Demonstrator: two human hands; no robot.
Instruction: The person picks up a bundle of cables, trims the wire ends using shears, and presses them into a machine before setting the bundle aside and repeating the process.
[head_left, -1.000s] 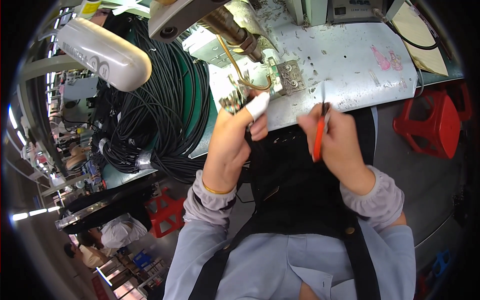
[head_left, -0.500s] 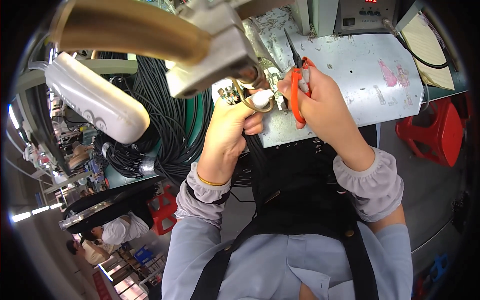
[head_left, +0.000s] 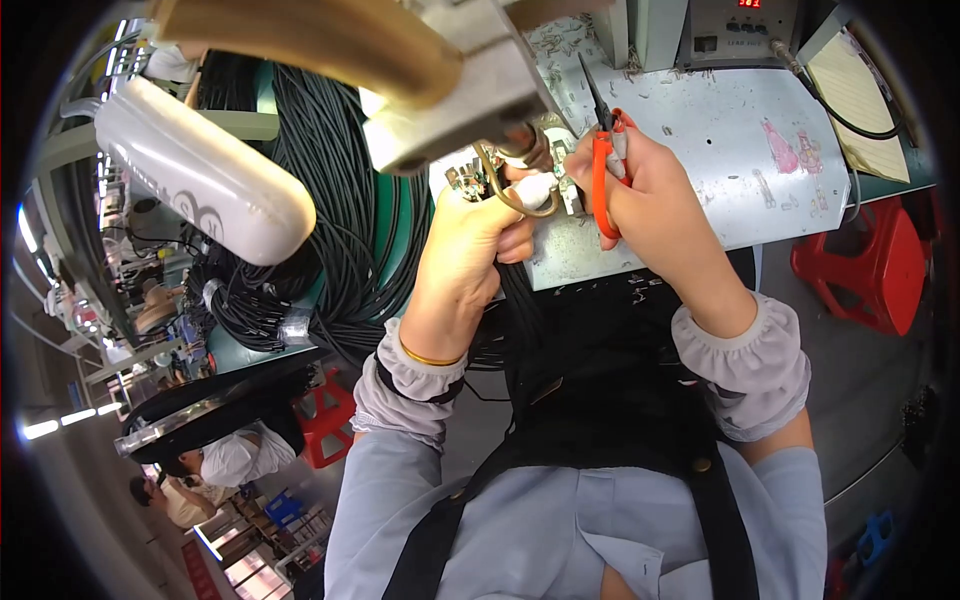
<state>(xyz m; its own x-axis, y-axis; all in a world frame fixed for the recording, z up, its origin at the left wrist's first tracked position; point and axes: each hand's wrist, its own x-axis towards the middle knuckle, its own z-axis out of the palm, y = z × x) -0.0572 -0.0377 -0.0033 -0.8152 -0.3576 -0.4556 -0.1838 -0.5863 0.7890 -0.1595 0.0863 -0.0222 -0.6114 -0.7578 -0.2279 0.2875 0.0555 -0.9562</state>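
My left hand (head_left: 468, 235) is closed around a bundle of black cables (head_left: 517, 300), which hangs down below the fist. Small metal cable ends (head_left: 466, 180) stick out above it. A white cover (head_left: 535, 190) wraps the thumb tip. My right hand (head_left: 650, 190) grips orange-handled scissors (head_left: 602, 190), their dark pointed blades aimed away from me. Its thumb and forefinger reach toward a small metal piece (head_left: 571, 192) beside the left thumb; whether they touch it cannot be made out. A thin bent metal tube (head_left: 495, 185) passes in front of the left thumb.
A metal machine head (head_left: 455, 125) hangs over my left hand, with a white rounded housing (head_left: 210, 175) to its left. Long black cables (head_left: 330, 190) lie at left. Metal scraps (head_left: 570, 45) litter the grey work plate (head_left: 700, 215). A control box (head_left: 740, 40) stands at far right, a red stool (head_left: 870, 265) below.
The machine head and white housing appear shifted slightly in the view. Both hands sit slightly farther right in the picture, their grips unchanged.
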